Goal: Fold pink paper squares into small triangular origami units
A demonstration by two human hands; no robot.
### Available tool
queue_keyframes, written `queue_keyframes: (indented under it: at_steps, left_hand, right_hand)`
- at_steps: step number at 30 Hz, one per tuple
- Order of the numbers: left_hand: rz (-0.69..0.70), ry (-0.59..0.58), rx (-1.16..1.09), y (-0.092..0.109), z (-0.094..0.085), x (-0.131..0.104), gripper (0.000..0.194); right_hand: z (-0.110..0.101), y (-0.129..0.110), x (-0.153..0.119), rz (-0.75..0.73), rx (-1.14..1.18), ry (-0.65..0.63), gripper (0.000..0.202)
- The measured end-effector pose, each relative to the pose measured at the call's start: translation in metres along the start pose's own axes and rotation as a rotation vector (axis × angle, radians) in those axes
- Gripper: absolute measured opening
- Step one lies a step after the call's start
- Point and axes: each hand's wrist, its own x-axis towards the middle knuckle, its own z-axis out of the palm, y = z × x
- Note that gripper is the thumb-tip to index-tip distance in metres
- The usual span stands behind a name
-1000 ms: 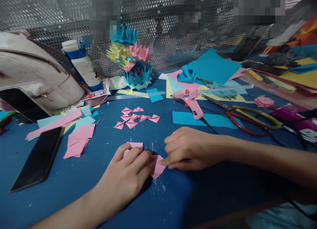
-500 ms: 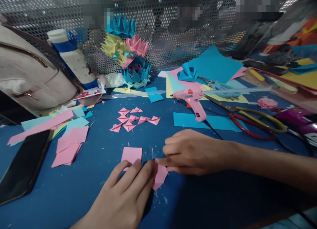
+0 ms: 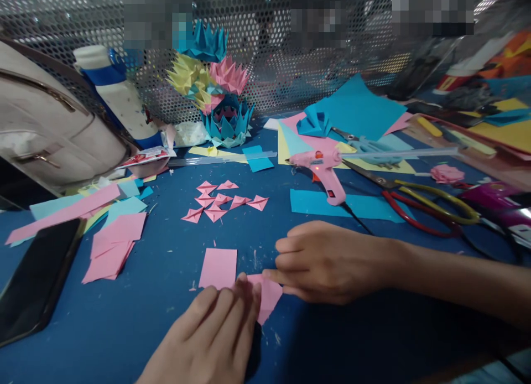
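Observation:
A partly folded piece of pink paper (image 3: 269, 296) lies on the blue table between my hands. My left hand (image 3: 211, 328) has its bent fingers together on the left edge of this paper, hiding part of it. On the other side, my right hand (image 3: 319, 262) is curled, its index fingertip and thumb at the top right edge of the same paper. Just above my left fingers rests a flat pink paper square (image 3: 219, 266). Beyond it, several small folded pink paper pieces (image 3: 215, 211) sit in a loose group.
A pink glue gun (image 3: 327, 168) lies beyond my right hand, its cord running right, near red-and-yellow-handled scissors (image 3: 431, 207). At left are a phone (image 3: 41, 279) and stacked pink papers (image 3: 110, 251). Folded paper flowers (image 3: 226, 121) and a bottle (image 3: 124, 102) stand behind.
My left hand has slid down and slightly right, uncovering more of the flat pink square and of the folded paper's top edge. My right hand stays nearly in place.

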Motion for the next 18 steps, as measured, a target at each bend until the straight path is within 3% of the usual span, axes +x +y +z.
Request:
queue_keyframes:
  at_steps: [3,9,14,18]
  left_hand:
    - [-0.003,-0.005,0.023,0.001,-0.002,0.0,0.037]
    - [-0.025,0.084,-0.006,-0.001,-0.003,0.009,0.039]
    - [-0.079,-0.016,-0.07,-0.004,0.001,0.011,0.04]
    - [-0.051,0.0,-0.126,-0.009,0.004,0.011,0.037]
  right_hand:
    - [-0.001,0.001,-0.001,-0.074,-0.034,-0.001,0.022]
    - [0.0,0.002,0.0,-0.061,-0.029,0.071,0.024]
    - [-0.001,0.003,0.0,-0.076,-0.013,0.098,0.025]
    - [-0.001,0.006,-0.001,-0.095,0.013,0.101,0.024]
